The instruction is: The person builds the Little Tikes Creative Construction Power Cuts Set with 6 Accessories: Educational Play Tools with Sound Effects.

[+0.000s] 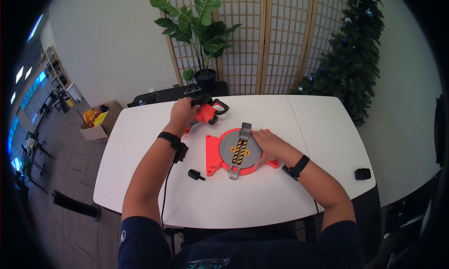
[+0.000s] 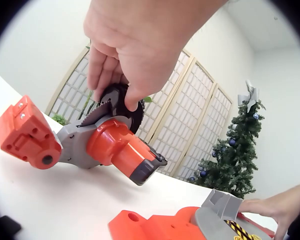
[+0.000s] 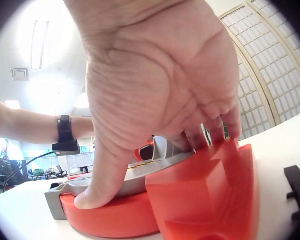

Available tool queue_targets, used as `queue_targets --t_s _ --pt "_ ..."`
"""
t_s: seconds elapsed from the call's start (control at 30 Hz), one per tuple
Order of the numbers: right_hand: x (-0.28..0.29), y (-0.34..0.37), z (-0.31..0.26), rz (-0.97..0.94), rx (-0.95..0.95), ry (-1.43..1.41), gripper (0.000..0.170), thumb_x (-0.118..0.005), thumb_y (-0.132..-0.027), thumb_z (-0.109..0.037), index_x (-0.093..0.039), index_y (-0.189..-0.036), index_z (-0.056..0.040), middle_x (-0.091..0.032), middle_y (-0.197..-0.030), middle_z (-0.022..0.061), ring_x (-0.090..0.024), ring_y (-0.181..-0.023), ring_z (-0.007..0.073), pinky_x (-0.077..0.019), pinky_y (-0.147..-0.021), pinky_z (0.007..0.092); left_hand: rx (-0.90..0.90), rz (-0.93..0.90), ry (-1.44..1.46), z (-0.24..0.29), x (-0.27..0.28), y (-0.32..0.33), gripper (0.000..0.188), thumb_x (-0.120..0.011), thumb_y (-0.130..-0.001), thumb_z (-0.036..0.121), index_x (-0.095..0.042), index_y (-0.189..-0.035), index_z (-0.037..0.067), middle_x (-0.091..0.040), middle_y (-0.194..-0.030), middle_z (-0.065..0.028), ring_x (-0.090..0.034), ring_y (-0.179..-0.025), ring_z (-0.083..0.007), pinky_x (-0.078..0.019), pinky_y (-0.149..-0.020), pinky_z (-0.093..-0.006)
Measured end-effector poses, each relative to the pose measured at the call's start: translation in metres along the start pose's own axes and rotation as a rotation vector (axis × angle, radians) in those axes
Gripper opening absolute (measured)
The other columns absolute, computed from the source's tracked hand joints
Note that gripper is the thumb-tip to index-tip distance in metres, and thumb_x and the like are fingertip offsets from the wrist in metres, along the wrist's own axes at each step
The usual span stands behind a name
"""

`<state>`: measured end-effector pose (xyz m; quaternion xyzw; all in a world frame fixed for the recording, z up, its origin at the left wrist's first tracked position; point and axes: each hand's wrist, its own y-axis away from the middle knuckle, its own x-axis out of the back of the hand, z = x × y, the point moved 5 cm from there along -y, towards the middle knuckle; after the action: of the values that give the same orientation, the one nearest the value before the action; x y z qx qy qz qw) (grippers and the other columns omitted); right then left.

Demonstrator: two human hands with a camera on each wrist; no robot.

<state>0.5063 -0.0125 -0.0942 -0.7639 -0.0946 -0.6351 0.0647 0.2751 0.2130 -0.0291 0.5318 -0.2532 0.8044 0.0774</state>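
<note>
Toward the far left of the table, my left hand (image 1: 183,113) holds a toy miter saw's upper part (image 1: 206,113) by its black blade guard (image 2: 121,97), thumb on one side and fingers on the other. Its orange-red motor housing (image 2: 121,145), grey arm and red hinge block (image 2: 26,132) show below the hand. The saw's red base (image 1: 213,154) lies mid-table, topped by a grey turntable (image 1: 228,145) with a yellow-and-black striped strip. My right hand (image 1: 271,145) grips the base's right side, thumb at the front rim, fingers reaching over the back.
A small black part (image 1: 195,174) with a thin stem lies left of the base. Near the table's right edge sits a black object (image 1: 362,174). Cables trail from both wrist cameras. Beyond the table stand a potted plant (image 1: 204,77), a lattice screen and a decorated tree (image 1: 348,58).
</note>
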Motion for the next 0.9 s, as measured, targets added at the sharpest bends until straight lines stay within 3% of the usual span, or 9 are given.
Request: queue_targets --t_s 0.37,0.8,0.9 --pt "0.0 0.0 0.001 -0.002 0.0 -0.016 0.126 -0.095 -0.049 -0.047 -0.036 -0.145 0.0093 -0.049 -0.143 0.0251 -0.045 -0.136 0.0349 -0.0366 -0.114 0.039 -0.105 0.02 -0.181 0.01 -0.007 0.002 0.03 -0.072 -0.085 0.033 -0.071 -0.093 0.004 -0.072 -0.09 -0.0179 -0.07 -0.088 -0.0359 -0.056 -0.08 -0.0464" --pt "-0.002 0.0 0.004 -0.005 0.006 -0.028 0.127 -0.094 -0.05 -0.049 -0.036 -0.147 0.0072 -0.047 -0.145 0.0245 -0.043 -0.137 0.0344 -0.0342 -0.116 0.0396 -0.16 0.008 -0.151 0.014 -0.008 0.013 0.028 -0.076 -0.081 0.031 -0.071 -0.097 0.008 -0.071 -0.091 -0.0153 -0.07 -0.086 -0.0345 -0.0555 -0.079 -0.0449" --pt "-0.001 0.001 0.004 -0.006 0.01 -0.036 0.126 -0.094 -0.051 -0.049 -0.035 -0.147 0.0069 -0.047 -0.145 0.0244 -0.042 -0.138 0.0345 -0.033 -0.116 0.0405 -0.147 -0.042 -0.146 0.015 -0.006 0.02 0.034 -0.076 -0.081 0.033 -0.069 -0.104 0.008 -0.071 -0.102 -0.0141 -0.069 -0.097 -0.0326 -0.0543 -0.084 -0.0439"
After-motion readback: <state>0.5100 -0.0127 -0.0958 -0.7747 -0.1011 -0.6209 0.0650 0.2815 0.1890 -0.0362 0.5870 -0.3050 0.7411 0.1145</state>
